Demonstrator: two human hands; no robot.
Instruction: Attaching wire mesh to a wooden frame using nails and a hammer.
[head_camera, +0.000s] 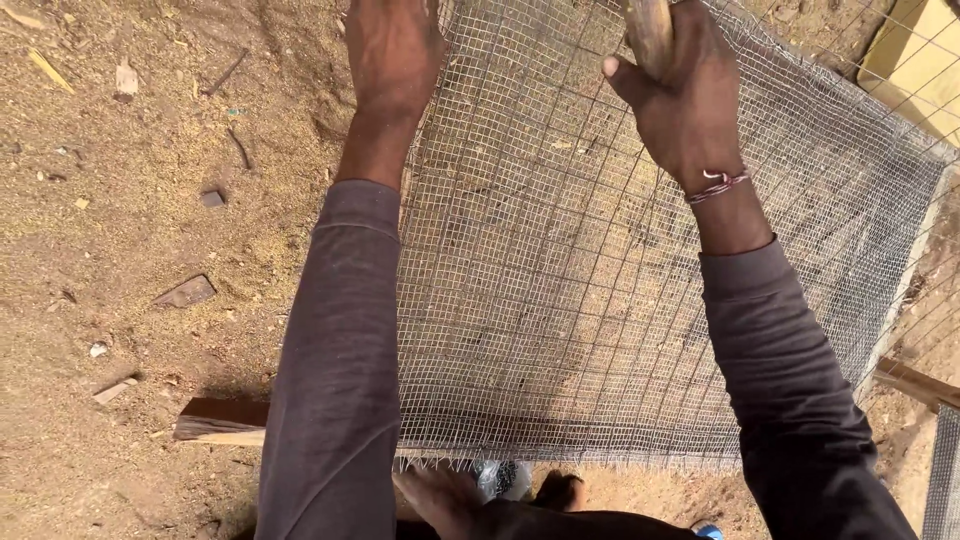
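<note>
wire mesh (600, 300) is lying stretched over a wooden frame (215, 420) on sandy ground. left hand (392, 45) is pressing flat on its edge, holding it taut — right hand (680, 95) is clenching a wooden handle (648, 35), probably a hammer's.

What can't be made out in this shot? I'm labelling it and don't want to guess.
- Head view: the wooden handle in the right hand is cut off by the top edge, so the tool's head is unseen.
- The left hand fingertips run past the top edge; what they touch on the wire mesh is unclear.
- The wooden bar under the mesh is partly hidden by the left sleeve.
</note>
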